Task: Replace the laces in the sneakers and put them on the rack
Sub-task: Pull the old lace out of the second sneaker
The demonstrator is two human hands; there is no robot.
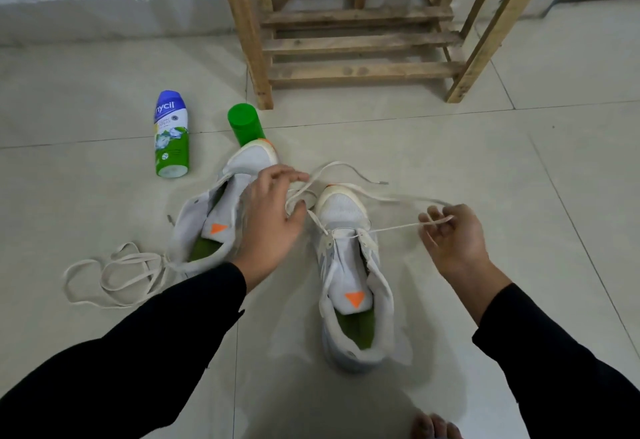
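**Two hands on one lace, sneakers on the floor**

Both sneakers sit on the tiled floor (pixel 519 168) in front of the wooden rack (pixel 356 43), not on it. The right sneaker (pixel 349 265) stands upright with its toe toward the rack, an orange triangle on its tongue and a green insole showing. A white lace (pixel 391 228) is threaded through its lowest pair of eyelets only, and a strand runs out to each side from there.

The left hand (pixel 273 220) reaches over from a black sleeve (pixel 145 345). Its fingers are curled, and thumb and forefinger pinch the lace just beyond the toe of the right sneaker, where the lace forms a small loop. The right hand (pixel 450 241) is off to the right of the shoe, fingers curled in, pinching the other strand — that strand is drawn taut from the eyelet to the fingers. Slack lace lies across the toe cap between the two hands, and one tipped end rests on the floor past the toe.

The left sneaker (pixel 207 224) lies just beside the right one, angled left and partly hidden by the left hand. Its toe is up against a green can (pixel 246 125). A second lace (pixel 114 272) lies in loose loops on the floor to its left — one strand reaches the shoe's side. A labelled bottle (pixel 171 133) lies near the can. Bare toes (pixel 434 426) show at the bottom edge.
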